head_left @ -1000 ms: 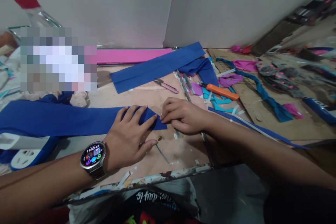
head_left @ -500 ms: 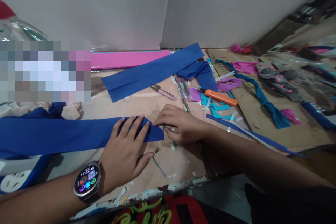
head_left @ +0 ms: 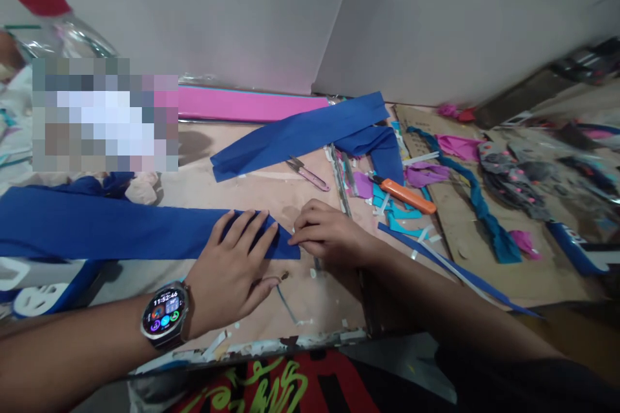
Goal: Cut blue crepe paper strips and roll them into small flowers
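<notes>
A long blue paper strip [head_left: 106,231] lies across the worktable from the left edge to its pointed end near the middle. My left hand [head_left: 232,268], with a watch [head_left: 164,315] on the wrist, lies flat on that end with the fingers spread. My right hand [head_left: 327,235] is curled at the strip's tip, its fingertips pinching the corner of the paper.
A second folded blue strip [head_left: 300,134] and a pink strip [head_left: 247,105] lie behind. Small snips [head_left: 307,173], an orange utility knife [head_left: 404,193], a metal ruler [head_left: 339,177] and paper scraps sit to the right. A twisted teal strip [head_left: 484,213] lies on cardboard [head_left: 489,258]. The table edge [head_left: 271,343] is near me.
My hands have stayed on the strip's end. The view has shifted slightly; the right hand's fingers have drawn closer to the tip.
</notes>
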The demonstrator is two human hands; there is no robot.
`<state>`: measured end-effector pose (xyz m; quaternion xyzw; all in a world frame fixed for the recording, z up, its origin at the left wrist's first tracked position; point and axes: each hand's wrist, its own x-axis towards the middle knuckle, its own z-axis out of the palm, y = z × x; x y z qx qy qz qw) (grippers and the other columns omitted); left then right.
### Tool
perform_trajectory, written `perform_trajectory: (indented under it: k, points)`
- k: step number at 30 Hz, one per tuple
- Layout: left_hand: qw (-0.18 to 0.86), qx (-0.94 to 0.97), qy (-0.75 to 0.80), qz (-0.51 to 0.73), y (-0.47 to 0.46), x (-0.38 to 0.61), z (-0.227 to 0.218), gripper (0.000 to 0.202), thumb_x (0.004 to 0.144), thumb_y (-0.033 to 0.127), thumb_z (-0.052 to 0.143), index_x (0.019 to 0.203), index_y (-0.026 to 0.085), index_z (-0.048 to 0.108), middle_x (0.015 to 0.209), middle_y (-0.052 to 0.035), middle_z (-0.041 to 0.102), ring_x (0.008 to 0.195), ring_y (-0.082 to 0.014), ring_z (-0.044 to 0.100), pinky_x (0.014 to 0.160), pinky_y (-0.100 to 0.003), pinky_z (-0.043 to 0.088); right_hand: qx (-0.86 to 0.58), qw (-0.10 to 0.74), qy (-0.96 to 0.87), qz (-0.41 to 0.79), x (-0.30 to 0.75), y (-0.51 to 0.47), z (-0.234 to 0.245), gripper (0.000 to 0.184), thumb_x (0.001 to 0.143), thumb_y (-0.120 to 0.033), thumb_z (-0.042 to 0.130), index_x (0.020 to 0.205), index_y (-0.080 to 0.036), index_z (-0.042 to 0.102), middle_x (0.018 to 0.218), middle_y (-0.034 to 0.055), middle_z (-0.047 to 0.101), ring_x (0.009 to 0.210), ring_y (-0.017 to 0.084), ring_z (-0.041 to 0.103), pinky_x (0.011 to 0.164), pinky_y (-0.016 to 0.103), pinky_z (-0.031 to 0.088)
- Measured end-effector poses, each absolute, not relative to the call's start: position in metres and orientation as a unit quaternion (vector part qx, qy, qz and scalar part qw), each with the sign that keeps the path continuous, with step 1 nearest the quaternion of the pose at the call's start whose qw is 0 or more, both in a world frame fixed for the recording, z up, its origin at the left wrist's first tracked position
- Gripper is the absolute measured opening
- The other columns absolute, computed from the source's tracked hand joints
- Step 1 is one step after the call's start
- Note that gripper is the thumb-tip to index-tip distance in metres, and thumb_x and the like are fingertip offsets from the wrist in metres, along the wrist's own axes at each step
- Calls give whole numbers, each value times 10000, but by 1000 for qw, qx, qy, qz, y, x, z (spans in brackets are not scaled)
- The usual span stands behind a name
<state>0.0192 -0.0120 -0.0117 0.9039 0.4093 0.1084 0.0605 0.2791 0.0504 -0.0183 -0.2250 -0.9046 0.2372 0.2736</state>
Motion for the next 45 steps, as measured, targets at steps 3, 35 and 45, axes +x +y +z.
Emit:
perform_trajectory:
  k: [3,35,45]
  points:
    - [55,904,407,121,-14,18,-12,751,964,588,490,1551,124,418,1604,-201,426,1472,-396,372,1203,-596,234,-234,273,-896,262,278,50,-13,171,923,-96,619,980,-197,744,899,66,737,916,204,624,858,372,537]
    - [275,855,395,191,31,26,46,381,977,445,497,889,182,758,843,-43,761,755,-187,640,718,-290,425,-319,388,-726,469,250,33,-22,353,811,-292,773,1110,-174,625,971,30,674,902,174,661,851,316,516]
    - [212,860,416,205,30,26,37,402,988,460,480,950,189,775,904,-56,790,790,-203,670,729,-288,414,-352,412,-712,447,244,34,-22,357,832,-316,725,1136,-159,624,907,16,663,842,164,655,775,286,518]
